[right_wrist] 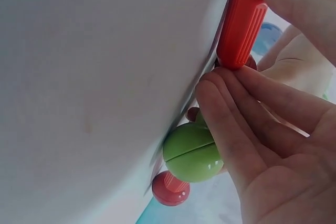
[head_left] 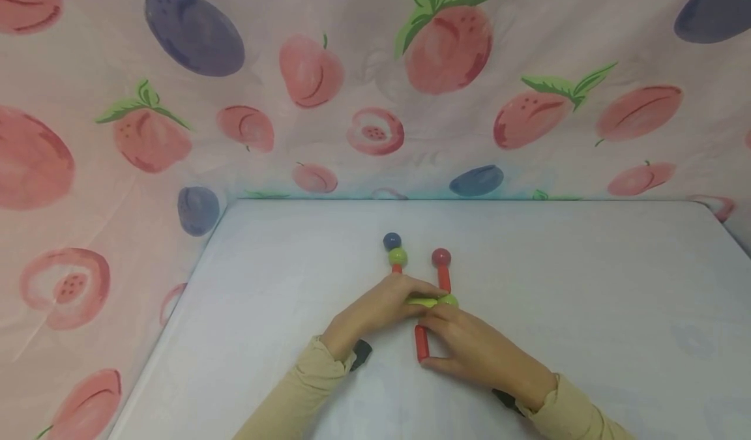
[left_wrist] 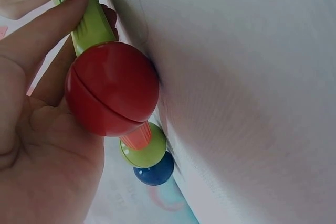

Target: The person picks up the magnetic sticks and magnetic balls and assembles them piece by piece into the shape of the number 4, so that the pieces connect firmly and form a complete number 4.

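Lime bar [head_left: 422, 302] is hemmed in by other pieces: at its left end a large red ball [left_wrist: 112, 88] is shown by the left wrist view, from which a red bar [left_wrist: 137, 136] is led away to a green ball [head_left: 397, 257] and a blue ball [head_left: 392, 241] on the lime bar's far side. At its right end another green ball [head_left: 448, 301] is seated, and beyond that a second red bar [head_left: 444, 279] is capped by a second red ball [head_left: 441, 257]. The near side of the lime bar is crowded by the right hand [head_left: 472, 349], by whose thumb and fingertips a red rod [head_left: 422, 343] is pinched end to end. The lime bar itself is pinched by the left hand [head_left: 375, 306], its left end being covered in the head view. The rod's long axis is pointed toward the lime bar, nearly square to it, with fingers between the two; the lime bar is laid crosswise, left to right. White table [head_left: 587, 283] is spread widely to both sides of the lime bar, and its far edge, well beyond the balls, is backed by a fruit-print curtain [head_left: 375, 81].
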